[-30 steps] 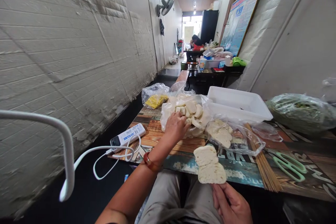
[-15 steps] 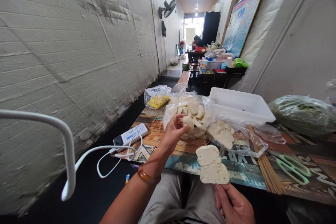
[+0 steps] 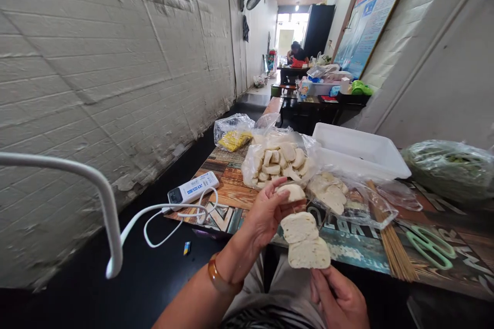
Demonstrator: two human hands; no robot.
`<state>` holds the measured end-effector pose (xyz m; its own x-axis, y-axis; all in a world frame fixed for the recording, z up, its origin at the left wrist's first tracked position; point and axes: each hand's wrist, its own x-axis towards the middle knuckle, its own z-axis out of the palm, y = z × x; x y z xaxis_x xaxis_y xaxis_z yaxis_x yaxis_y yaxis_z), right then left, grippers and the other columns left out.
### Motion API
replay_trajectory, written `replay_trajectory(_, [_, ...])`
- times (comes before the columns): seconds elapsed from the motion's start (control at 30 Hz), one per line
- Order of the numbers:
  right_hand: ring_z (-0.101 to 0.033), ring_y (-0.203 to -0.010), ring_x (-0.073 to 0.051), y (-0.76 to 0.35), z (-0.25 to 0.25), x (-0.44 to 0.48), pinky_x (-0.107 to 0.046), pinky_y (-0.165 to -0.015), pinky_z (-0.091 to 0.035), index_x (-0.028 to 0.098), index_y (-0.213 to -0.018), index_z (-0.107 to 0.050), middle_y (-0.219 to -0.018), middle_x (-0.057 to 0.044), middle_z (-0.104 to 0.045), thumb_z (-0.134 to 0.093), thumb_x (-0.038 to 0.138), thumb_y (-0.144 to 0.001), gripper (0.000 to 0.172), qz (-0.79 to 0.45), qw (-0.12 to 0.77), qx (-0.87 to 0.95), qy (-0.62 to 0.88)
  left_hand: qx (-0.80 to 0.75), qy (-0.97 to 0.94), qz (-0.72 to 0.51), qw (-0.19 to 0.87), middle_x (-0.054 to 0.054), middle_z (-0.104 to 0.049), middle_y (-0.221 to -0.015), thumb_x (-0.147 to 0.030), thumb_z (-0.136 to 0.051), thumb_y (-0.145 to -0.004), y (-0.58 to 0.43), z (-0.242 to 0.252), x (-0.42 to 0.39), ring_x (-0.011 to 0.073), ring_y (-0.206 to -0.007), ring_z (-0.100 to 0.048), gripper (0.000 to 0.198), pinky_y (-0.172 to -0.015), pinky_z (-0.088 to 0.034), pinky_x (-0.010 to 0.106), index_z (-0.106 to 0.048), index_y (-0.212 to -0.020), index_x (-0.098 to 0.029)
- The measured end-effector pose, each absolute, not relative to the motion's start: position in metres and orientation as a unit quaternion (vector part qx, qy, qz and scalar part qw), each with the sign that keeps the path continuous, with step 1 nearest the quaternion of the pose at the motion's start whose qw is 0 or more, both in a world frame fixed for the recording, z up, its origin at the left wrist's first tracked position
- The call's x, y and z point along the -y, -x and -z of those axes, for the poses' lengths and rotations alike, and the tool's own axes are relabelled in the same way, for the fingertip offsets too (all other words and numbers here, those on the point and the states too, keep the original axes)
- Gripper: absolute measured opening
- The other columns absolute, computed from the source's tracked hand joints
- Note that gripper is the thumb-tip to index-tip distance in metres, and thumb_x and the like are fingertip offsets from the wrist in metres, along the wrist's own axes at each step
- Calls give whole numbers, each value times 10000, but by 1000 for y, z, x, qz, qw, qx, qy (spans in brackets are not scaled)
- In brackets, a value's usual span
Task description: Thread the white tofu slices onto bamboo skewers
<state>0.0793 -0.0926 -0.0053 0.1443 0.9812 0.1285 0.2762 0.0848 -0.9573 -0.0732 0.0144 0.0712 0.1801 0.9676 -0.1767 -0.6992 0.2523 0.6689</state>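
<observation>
My left hand point(image 3: 267, 213) pinches a pale bun slice point(image 3: 292, 193) and holds it just above two slices point(image 3: 304, 240) threaded in a row. My right hand point(image 3: 338, 299), low at the bottom edge, is closed on the lower end of that row; the stick itself is hidden. Behind them an open plastic bag of bun pieces point(image 3: 278, 163) lies on the wooden table point(image 3: 231, 190). A second clear bag of slices point(image 3: 335, 196) lies to its right.
A bundle of bamboo skewers point(image 3: 391, 244) and green scissors point(image 3: 431, 247) lie at the right. A white tray point(image 3: 358, 149), a bag of greens point(image 3: 451, 169), a bag of yellow food point(image 3: 233, 133) and a power strip with cable point(image 3: 192, 190) surround them. A person sits far back.
My left hand drew a slice out of the bag and brought it back toward the row held in my right hand. The view shifted slightly.
</observation>
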Motion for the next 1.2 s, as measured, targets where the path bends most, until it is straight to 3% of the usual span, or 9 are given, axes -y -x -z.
replay_trajectory(0.07, [-458, -403, -108, -79, 3, 93, -209, -460, -395, 210, -550, -613, -442, 32, -516, -556, 528, -870, 455, -349, 489, 551, 580, -292, -221, -562, 742, 92, -740, -902, -263, -827, -655, 72, -73, -11, 244, -811, -729, 504, -825, -552, 362, -606, -1094, -155])
replay_trajectory(0.17, [-460, -387, -104, -78, 1, 95, -205, -448, -391, 211, -548, -599, -434, 37, -513, -562, 519, -866, 444, -354, 488, 545, 582, -290, -229, -559, 742, 120, -745, -884, -290, -814, -675, 72, -75, -8, 251, -807, -728, 446, -853, -541, 367, -643, -1049, -117])
replay_trajectory(0.97, [-431, -356, -94, -81, 7, 96, -198, -387, -370, 193, -625, -678, -417, 40, -506, -580, 576, -839, 449, -393, 481, 513, 592, -318, -232, -567, 724, 101, -741, -893, -305, -846, -632, 66, -74, -3, 257, -814, -716, 458, -755, -544, 344, -679, -1023, -134])
replay_trajectory(1.2, [-413, -344, -89, -82, 10, 96, -208, -392, -350, 183, -667, -674, -411, 56, -482, -594, 555, -836, 416, -427, 471, 491, 595, -328, -268, -589, 688, 80, -738, -886, -332, -841, -642, 64, -71, -1, 215, -777, -705, 451, -742, -532, 306, -700, -1029, -145])
